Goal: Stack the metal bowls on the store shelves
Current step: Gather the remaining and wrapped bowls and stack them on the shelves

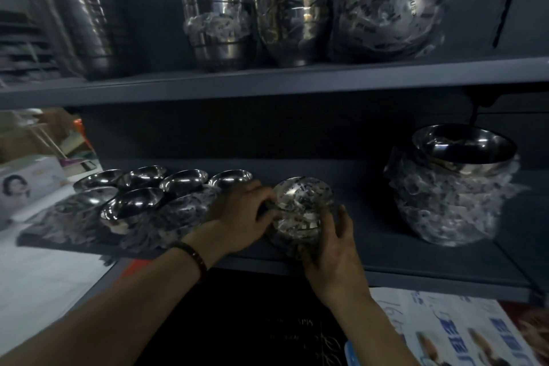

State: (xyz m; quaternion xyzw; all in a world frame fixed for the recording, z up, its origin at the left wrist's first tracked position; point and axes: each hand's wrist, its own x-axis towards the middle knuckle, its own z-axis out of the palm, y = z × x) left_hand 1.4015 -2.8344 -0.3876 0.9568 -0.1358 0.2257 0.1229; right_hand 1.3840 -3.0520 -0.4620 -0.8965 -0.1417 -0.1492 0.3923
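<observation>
With your left hand (237,212) curled and pinching the rim and your right hand (334,246) cupping underneath, fingers spread round the plastic-wrapped bowl stack (300,208) at the lower shelf (374,238) front edge, I'd guess stiff, lightish steel under slippery film, so hold rim and base.

Loose bowls (154,187), centre left: polished metal, smooth and mirror-glossy. Wrapped stack of bowls (300,211), centre of the frame: the same bright metal under thin clear plastic film, crinkled and printed with dark marks. Large wrapped stack (445,208), right: metal bowls in wrinkled clear plastic, whitish where it bunches; its top bowl (463,142) is bare, glossy metal. Pots (219,30), upper centre: shiny metal, partly sheathed in crumpled plastic. Tall stack (86,9), upper left: metal with long streaked highlights. Shelves (267,83): dark grey, smooth, matt. Printed sheets (460,330), lower right: paper with a slight gloss. Wristband (193,255), lower centre: dark and dull, material unclear.
</observation>
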